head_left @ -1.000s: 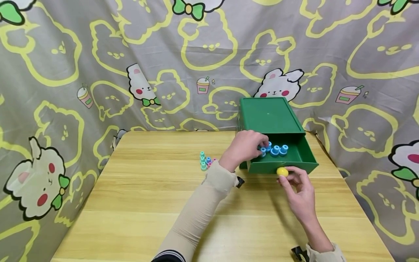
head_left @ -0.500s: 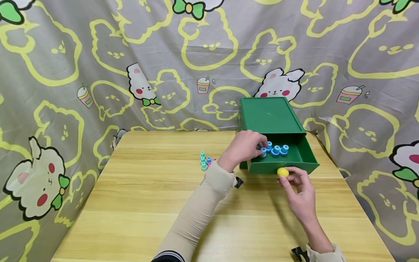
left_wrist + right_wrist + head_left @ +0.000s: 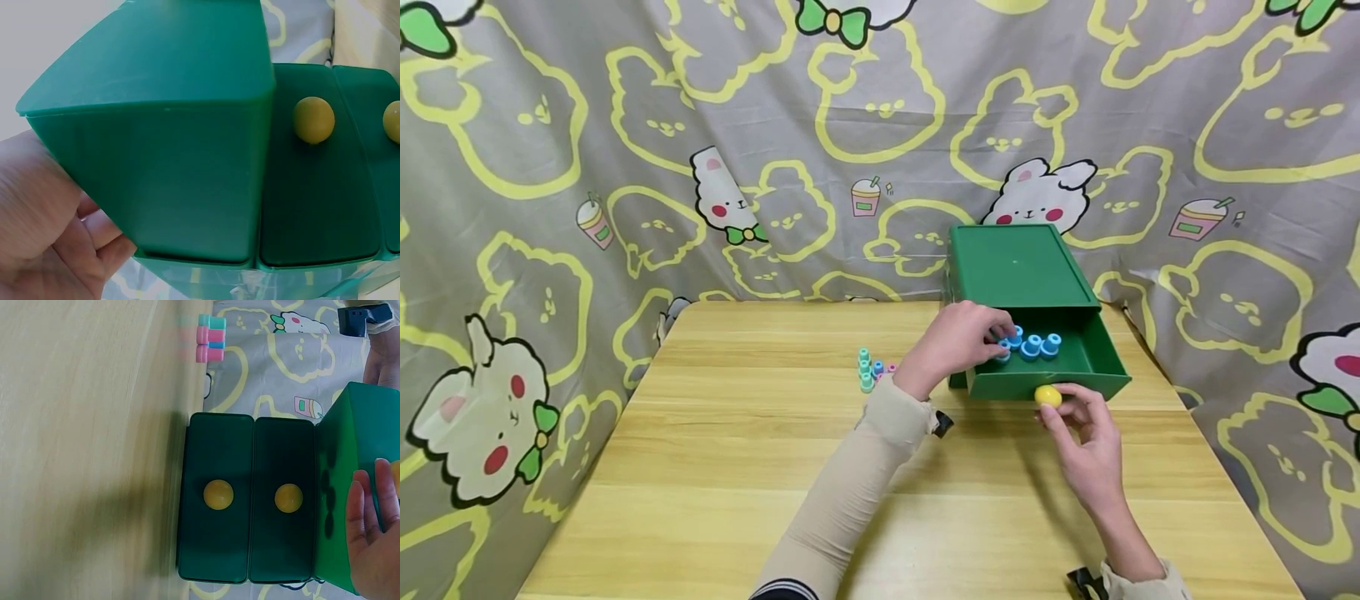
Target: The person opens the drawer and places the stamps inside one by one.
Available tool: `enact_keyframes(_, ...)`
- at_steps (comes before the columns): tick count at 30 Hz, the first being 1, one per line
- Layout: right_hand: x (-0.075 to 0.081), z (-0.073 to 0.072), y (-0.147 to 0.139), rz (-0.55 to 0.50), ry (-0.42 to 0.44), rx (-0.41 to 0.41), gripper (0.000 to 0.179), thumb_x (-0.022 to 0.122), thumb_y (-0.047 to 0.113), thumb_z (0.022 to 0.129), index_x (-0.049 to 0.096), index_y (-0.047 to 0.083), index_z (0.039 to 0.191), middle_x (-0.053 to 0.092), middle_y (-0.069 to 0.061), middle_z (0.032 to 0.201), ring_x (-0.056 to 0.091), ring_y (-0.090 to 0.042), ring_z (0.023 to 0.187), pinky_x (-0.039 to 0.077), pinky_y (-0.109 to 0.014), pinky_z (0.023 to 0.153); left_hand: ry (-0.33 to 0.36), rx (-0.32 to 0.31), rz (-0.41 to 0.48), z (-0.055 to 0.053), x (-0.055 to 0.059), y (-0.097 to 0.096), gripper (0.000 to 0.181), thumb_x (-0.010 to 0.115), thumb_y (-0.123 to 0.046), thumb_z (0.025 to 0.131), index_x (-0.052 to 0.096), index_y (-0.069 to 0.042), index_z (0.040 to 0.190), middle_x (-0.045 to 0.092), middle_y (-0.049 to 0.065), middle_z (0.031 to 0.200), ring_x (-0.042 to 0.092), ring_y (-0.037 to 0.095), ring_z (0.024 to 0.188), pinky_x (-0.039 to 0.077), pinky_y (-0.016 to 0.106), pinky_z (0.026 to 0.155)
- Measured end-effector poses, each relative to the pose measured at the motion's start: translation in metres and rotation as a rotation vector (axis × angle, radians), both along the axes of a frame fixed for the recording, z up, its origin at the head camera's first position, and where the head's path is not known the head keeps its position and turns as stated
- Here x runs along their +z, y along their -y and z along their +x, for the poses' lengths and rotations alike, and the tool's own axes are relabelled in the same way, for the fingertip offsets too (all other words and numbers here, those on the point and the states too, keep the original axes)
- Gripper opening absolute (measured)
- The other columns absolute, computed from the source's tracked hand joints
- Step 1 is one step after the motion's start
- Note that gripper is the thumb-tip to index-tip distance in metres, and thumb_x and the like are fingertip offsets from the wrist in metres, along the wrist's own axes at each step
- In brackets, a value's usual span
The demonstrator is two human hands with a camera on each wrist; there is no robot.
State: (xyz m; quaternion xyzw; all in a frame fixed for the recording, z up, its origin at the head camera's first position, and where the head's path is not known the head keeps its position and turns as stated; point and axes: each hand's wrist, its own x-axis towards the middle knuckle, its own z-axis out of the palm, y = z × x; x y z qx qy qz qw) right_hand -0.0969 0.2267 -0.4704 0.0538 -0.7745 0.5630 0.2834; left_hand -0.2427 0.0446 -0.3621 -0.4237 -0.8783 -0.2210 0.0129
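A green drawer cabinet (image 3: 1018, 262) stands at the table's back right, its top drawer (image 3: 1093, 346) pulled out. Several blue pegs (image 3: 1032, 347), shaped like small top hats, stand inside the drawer. Over its left side wall reaches my left hand (image 3: 962, 337), thumb and fingertips pinching the leftmost blue peg (image 3: 1002, 354), which they partly cover. My right hand (image 3: 1090, 442) holds the round yellow knob (image 3: 1048, 396) on the drawer front between thumb and fingers. From the left wrist camera, the drawer wall hides the left fingertips (image 3: 119, 253) in part and all the pegs.
Left of the cabinet, a small group of teal pegs (image 3: 865, 368), pink and blue ones among them, stands on the wooden table (image 3: 737, 450). Below the pulled-out drawer are two closed drawers (image 3: 215, 550) with yellow knobs (image 3: 289, 498). A patterned curtain (image 3: 775, 167) surrounds the table.
My left thumb covers slightly more of the leftmost blue peg. The right hand stays on the knob, and the drawer has not moved.
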Motion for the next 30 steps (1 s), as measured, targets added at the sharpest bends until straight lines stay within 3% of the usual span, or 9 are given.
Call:
enact_keyframes(7,0.000,0.000,0.000,-0.004,-0.011,0.002,0.033,0.062,-0.012,0.096,0.054,-0.011,0.128,0.071,0.006,0.087,0.070,0.000,0.082,0.054,-0.011,0.083,-0.013,-0.012,0.059,0.002,-0.001,0.003,0.024,0.076,-0.027,0.096,0.077,-0.016,0.117,0.079,-0.003,0.111,0.073,0.005,0.099,0.055,0.018,0.089)
enact_keyframes(20,0.001,-0.001,0.002,-0.024,-0.007,-0.007,0.033,0.063,-0.012,0.096,0.054,-0.012,0.128,0.071,0.006,0.086,0.070,0.000,0.081,0.054,-0.011,0.085,-0.088,0.028,0.110,0.003,-0.005,0.007,0.024,0.073,-0.030,0.098,0.077,-0.017,0.118,0.079,-0.006,0.110,0.073,0.003,0.098,0.055,0.019,0.089)
enact_keyframes(23,0.001,0.000,0.003,-0.026,-0.008,-0.009,0.032,0.063,-0.012,0.096,0.054,-0.011,0.127,0.072,0.003,0.086,0.070,-0.001,0.081,0.054,-0.011,0.085,-0.108,0.044,0.170,0.004,-0.006,0.009,0.023,0.074,-0.029,0.098,0.077,-0.018,0.118,0.078,-0.006,0.112,0.073,0.003,0.100,0.055,0.019,0.091)
enact_keyframes(30,0.001,-0.001,0.003,-0.020,-0.011,0.004,0.033,0.063,-0.013,0.096,0.054,-0.012,0.127,0.072,-0.006,0.085,0.070,-0.001,0.083,0.054,-0.012,0.084,-0.155,0.056,0.407,0.008,-0.008,0.016,0.026,0.073,-0.027,0.099,0.076,-0.012,0.119,0.077,-0.001,0.119,0.072,0.011,0.111,0.053,0.019,0.101)
